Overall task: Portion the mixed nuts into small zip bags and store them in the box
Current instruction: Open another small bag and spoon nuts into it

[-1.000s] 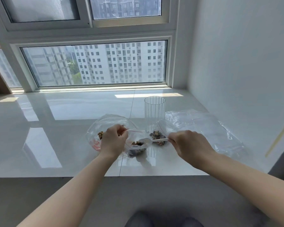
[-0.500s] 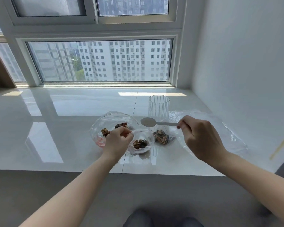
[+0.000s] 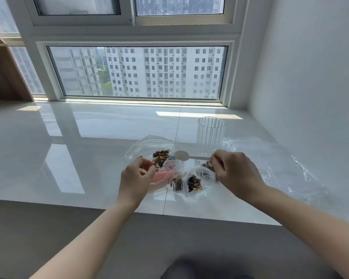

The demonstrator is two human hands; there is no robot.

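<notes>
A large clear bag (image 3: 149, 146) of mixed nuts (image 3: 160, 156) lies open on the white counter (image 3: 89, 158). My left hand (image 3: 136, 178) pinches this bag's near rim. My right hand (image 3: 237, 174) grips the handle of a white plastic spoon (image 3: 181, 155), whose empty bowl hovers at the large bag's mouth. Small zip bags holding nuts lie between my hands: one (image 3: 193, 183) in the middle, another (image 3: 176, 184) just left of it, and a third (image 3: 208, 166) partly hidden under my right hand.
A ribbed clear cup (image 3: 211, 133) stands upright just behind the spoon. Several empty clear bags (image 3: 280, 164) are spread at the right, near the white wall. The counter's front edge runs below my wrists. A window backs the counter.
My left hand let go of the small zip bag, which now lies on the counter, and took the large bag's rim. My right hand brought the empty spoon left to the large bag.
</notes>
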